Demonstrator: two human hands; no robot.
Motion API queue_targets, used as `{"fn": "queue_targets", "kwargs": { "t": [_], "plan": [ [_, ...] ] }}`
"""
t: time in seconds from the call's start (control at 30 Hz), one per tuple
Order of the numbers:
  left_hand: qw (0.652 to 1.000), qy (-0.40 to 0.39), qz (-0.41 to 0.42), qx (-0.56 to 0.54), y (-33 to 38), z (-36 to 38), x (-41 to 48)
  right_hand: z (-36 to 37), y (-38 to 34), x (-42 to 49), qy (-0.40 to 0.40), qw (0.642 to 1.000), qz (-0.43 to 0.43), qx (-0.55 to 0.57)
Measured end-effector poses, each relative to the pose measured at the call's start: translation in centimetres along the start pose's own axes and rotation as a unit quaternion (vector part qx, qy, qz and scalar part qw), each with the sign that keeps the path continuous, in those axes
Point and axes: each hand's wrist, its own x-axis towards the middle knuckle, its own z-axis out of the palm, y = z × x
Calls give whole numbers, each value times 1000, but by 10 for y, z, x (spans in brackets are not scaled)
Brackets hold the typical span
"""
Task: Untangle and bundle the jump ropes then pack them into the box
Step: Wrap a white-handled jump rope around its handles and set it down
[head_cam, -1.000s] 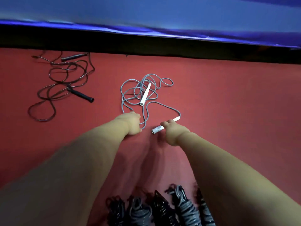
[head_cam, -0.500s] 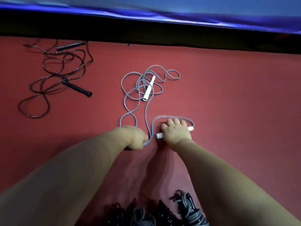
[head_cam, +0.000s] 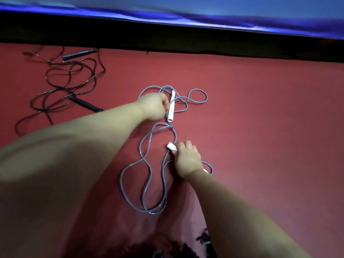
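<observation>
Head cam: right hand (head_cam: 187, 159) wraps the near handle (head_cam: 170, 146) of the grey rope (head_cam: 140, 148); left hand (head_cam: 153, 107) curls beside the far handle (head_cam: 170, 108), grip unclear.

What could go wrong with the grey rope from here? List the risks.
The grey rope crosses itself between the near handle, gripped by the right hand, and the far handle by the left hand; pulling them apart may tighten a knot.
A loop passes under the right wrist and could snag.
</observation>
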Motion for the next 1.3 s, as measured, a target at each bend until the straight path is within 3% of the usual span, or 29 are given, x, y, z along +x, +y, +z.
{"fn": "queue_targets", "kwargs": {
  "t": [0.07, 0.17, 0.4, 0.7, 0.87, 0.97, 1.03, 1.1, 1.2, 1.3],
  "plan": [
    [993, 3, 28, 115, 8, 11, 19, 0, 2, 3, -2, 1000, -11, 2],
    [978, -50, 9, 203, 13, 34, 39, -2, 4, 8, -10, 1000, -11, 3],
    [973, -22, -29, 228, 4, 47, 57, -4, 8, 14, -40, 999, -2, 33],
    [996, -4, -33, 85, 11, 8, 28, 0, 7, 13, -34, 999, 6, 15],
    [993, 116, 34, -9, 15, -44, -16, 0, 10, 5, -50, 999, 1, 19],
    [977, 170, 54, -120, 17, -75, -42, -15, 4, -12, 32, 983, -29, 180],
    [969, 163, 59, -175, 20, -90, -62, -42, -3, -26, 160, 935, -17, 315],
    [968, 160, 66, -183, 26, -100, -85, -81, -14, -42, 238, 889, -32, 389],
    [967, 152, 93, -181, 53, -116, -123, -140, -37, -66, 214, 880, -126, 404],
    [971, 169, 130, -107, 96, -135, -166, -188, -61, -100, 153, 877, -189, 415]
  ]
}}
